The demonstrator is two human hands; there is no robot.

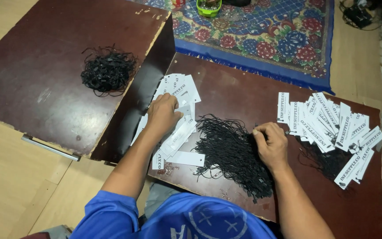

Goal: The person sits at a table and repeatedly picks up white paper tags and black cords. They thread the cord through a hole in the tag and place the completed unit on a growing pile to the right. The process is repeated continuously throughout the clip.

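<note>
My left hand [162,114] rests palm down on a spread pile of white paper tags [177,132] at the left of a low dark wooden board [239,88]. My right hand [269,144] has its fingers pinched together at the right edge of a heap of thin black string loops [231,150] in the middle of the board; it seems to grip a strand. To the right lies a second pile of white printed tags with strings attached [332,128].
A raised dark wooden panel [36,75] at the left carries a tangle of black strings [108,71]. A floral blue rug [261,31] lies beyond, with a green container [208,7] on it. Wooden floor surrounds everything.
</note>
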